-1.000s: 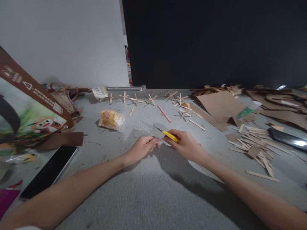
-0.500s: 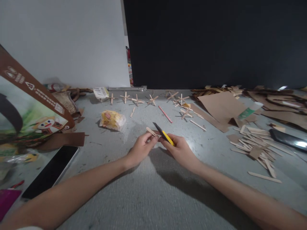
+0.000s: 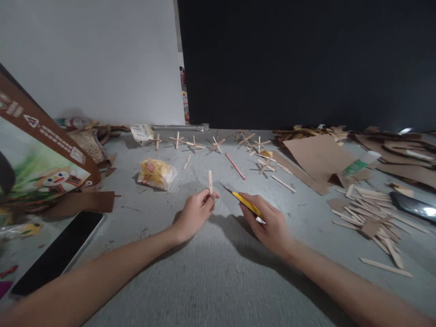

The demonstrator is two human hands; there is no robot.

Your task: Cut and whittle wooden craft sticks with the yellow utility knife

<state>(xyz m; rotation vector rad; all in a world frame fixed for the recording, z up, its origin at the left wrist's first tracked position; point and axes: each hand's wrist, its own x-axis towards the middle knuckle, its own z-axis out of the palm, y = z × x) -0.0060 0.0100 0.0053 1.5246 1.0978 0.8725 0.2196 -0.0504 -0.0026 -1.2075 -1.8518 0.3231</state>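
My left hand [image 3: 197, 209] pinches a wooden craft stick [image 3: 210, 181] that points up and away from me; its lower end is hidden by the fingers. In my right hand [image 3: 269, 222] is a yellow utility knife [image 3: 247, 203], its dark blade aimed forward and left, apart from the stick. Beyond the hands lies a red patterned pencil-like rod [image 3: 235, 166]. Behind it stands a row of crossed-stick pieces, one of them a small star shape [image 3: 216, 145]. A short stick piece [image 3: 187, 162] lies to the left of them.
A pile of loose craft sticks [image 3: 374, 213] lies at right, beside a black glossy object [image 3: 413, 206] and brown cardboard [image 3: 320, 156]. A yellow wrapped package [image 3: 156, 173], a phone [image 3: 61, 252] and a printed box [image 3: 51, 150] are at left. A green-and-white tube [image 3: 361, 163] rests on the cardboard.
My hands have moved apart. The utility knife has come away from the stick toward the right, and the stick in my left hand has turned more upright.
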